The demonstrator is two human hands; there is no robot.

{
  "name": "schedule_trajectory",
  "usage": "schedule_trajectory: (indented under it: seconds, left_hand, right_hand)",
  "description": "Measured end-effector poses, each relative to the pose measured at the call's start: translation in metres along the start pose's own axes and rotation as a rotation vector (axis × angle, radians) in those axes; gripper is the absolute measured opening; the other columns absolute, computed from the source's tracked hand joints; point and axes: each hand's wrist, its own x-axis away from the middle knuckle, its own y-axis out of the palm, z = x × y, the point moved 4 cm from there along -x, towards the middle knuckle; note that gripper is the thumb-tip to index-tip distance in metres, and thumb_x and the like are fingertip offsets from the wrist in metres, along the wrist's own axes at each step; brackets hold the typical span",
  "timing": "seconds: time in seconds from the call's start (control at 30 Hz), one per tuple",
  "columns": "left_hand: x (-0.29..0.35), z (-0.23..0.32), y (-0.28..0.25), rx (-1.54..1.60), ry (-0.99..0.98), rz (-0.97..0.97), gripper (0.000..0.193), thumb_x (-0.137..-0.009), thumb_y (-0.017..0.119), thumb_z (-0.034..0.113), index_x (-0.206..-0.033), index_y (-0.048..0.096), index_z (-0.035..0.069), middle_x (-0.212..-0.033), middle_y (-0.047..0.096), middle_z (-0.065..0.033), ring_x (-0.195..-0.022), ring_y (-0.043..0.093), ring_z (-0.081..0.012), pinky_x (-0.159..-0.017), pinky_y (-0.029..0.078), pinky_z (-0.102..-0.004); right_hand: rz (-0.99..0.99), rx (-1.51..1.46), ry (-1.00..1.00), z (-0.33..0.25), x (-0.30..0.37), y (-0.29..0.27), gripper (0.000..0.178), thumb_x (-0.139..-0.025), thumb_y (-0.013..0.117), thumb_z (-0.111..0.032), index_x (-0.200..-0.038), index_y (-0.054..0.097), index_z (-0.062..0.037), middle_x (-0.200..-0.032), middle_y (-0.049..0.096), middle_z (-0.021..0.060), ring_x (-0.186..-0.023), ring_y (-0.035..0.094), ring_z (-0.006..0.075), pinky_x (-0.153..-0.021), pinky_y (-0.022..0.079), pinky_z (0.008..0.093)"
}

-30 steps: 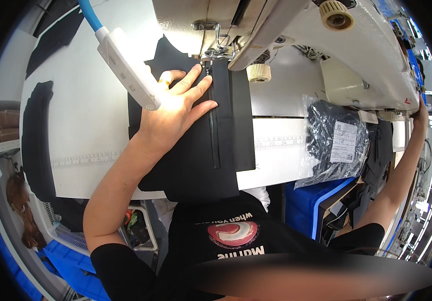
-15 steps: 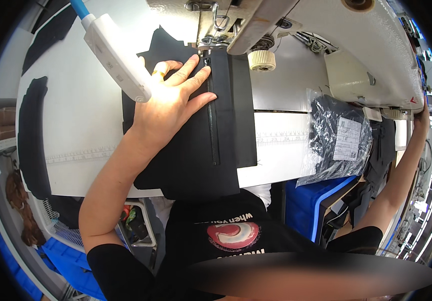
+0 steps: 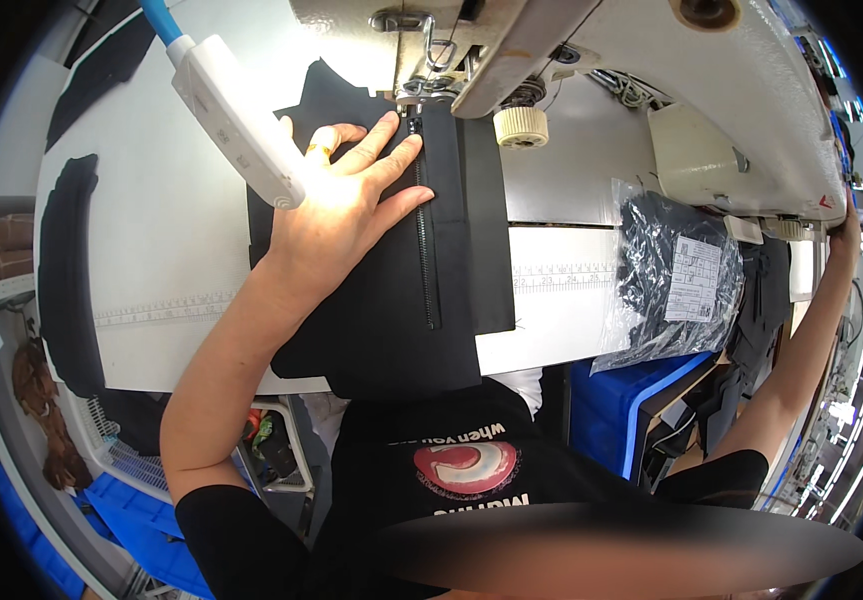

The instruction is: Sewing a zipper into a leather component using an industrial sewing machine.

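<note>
My left hand [image 3: 326, 215] lies flat with fingers spread on a black fabric piece [image 3: 371, 340], and a ring is on one finger. Its fingertips rest beside a dark zipper [image 3: 424, 250] running lengthwise down the cloth. The zipper's far end reaches the presser foot [image 3: 421, 100] of a white sewing machine [image 3: 651, 60]. At the far right, my right hand [image 3: 844, 235] reaches up to the end of the machine head, where the handwheel would be. The machine's end hides those fingers, so their grip does not show.
A white lamp [image 3: 236, 125] hangs over my left hand. A clear plastic bag [image 3: 676, 275] of dark cloth lies to the right, above a blue bin [image 3: 601, 410]. Folded black cloth [image 3: 69, 275] sits at the table's left edge. A printed ruler [image 3: 166, 308] crosses the tabletop.
</note>
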Motion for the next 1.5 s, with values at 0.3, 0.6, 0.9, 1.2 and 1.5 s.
schedule_trajectory:
  seconds: [0.3,0.6,0.9,1.2,1.5]
  left_hand:
    - [0.000,0.001,-0.001,-0.002,0.008,0.011,0.046,-0.074,0.077,0.037,-0.112,0.069,0.013,-0.121,0.067,-0.0019,-0.100,0.060,-0.0219,-0.099,0.030,-0.0621]
    - [0.000,-0.002,0.000,0.006,0.031,0.040,0.046,-0.073,0.078,0.036,-0.112,0.069,0.014,-0.119,0.067,-0.0024,-0.098,0.061,-0.0232,-0.100,0.030,-0.0535]
    - [0.000,0.000,-0.001,0.011,0.015,0.026,0.046,-0.073,0.078,0.036,-0.113,0.069,0.014,-0.120,0.067,-0.0034,-0.098,0.062,-0.0247,-0.100,0.030,-0.0531]
    - [-0.003,0.003,-0.005,-0.053,0.079,0.046,0.045,-0.073,0.077,0.036,-0.109,0.069,0.012,-0.115,0.068,-0.0061,-0.094,0.061,-0.0232,-0.095,0.038,-0.0491]
    - [-0.001,0.001,-0.001,-0.022,0.020,-0.030,0.045,-0.076,0.076,0.037,-0.115,0.069,0.016,-0.126,0.064,-0.0020,-0.100,0.060,-0.0248,-0.100,0.029,-0.0636]
  right_hand:
    - [-0.017,-0.093,-0.056,0.004,-0.002,-0.004,0.040,-0.094,0.061,-0.023,-0.126,0.056,0.0011,-0.123,0.062,0.0120,-0.111,0.061,0.0228,-0.096,0.048,0.0365]
    - [-0.015,-0.088,-0.091,-0.001,0.005,-0.001,0.041,-0.094,0.062,-0.024,-0.126,0.056,0.0007,-0.122,0.062,0.0121,-0.111,0.060,0.0226,-0.097,0.048,0.0362]
    - [0.077,-0.548,-0.483,0.062,0.100,0.032,0.045,-0.099,0.051,-0.035,-0.128,0.055,-0.0008,-0.126,0.060,0.0119,-0.115,0.057,0.0282,-0.097,0.047,0.0458]
    - [-0.978,0.653,-1.291,0.059,0.441,0.317,0.039,-0.082,0.072,-0.025,-0.114,0.062,-0.0054,-0.123,0.059,0.0152,-0.114,0.055,0.0343,-0.093,0.045,0.0422]
    - [-0.865,0.557,-1.448,0.110,0.452,0.387,0.043,-0.080,0.070,-0.037,-0.108,0.068,-0.0052,-0.118,0.065,0.0017,-0.109,0.056,0.0237,-0.091,0.043,0.0381]
